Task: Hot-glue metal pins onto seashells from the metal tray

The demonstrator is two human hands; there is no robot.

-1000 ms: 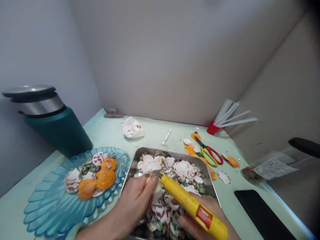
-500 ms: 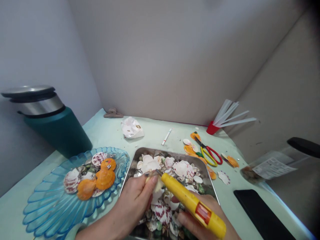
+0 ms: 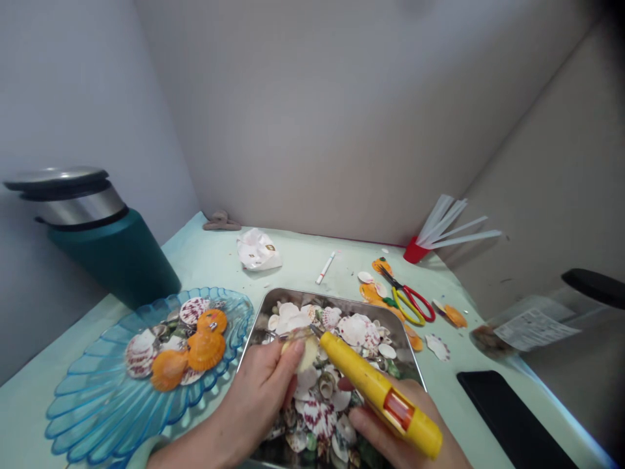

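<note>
pinching shell (image 3: 307, 352) in left hand (image 3: 261, 397), glue gun (image 3: 378, 394) tip touching.

Shell (image 3: 307, 353): small, pale cream, scalloped. It sits at lower centre of the frame, pinched in the left hand (image 3: 261, 394) and partly covered by it. A thin metal clip (image 3: 291, 336) lies along its upper edge.

Glue gun (image 3: 377, 392): yellow body with an orange-red panel near the rear and a metal nozzle. It is gripped in the right hand (image 3: 403, 438) and runs diagonally from lower right towards centre. The nozzle tip is at the shell's upper edge.
</note>
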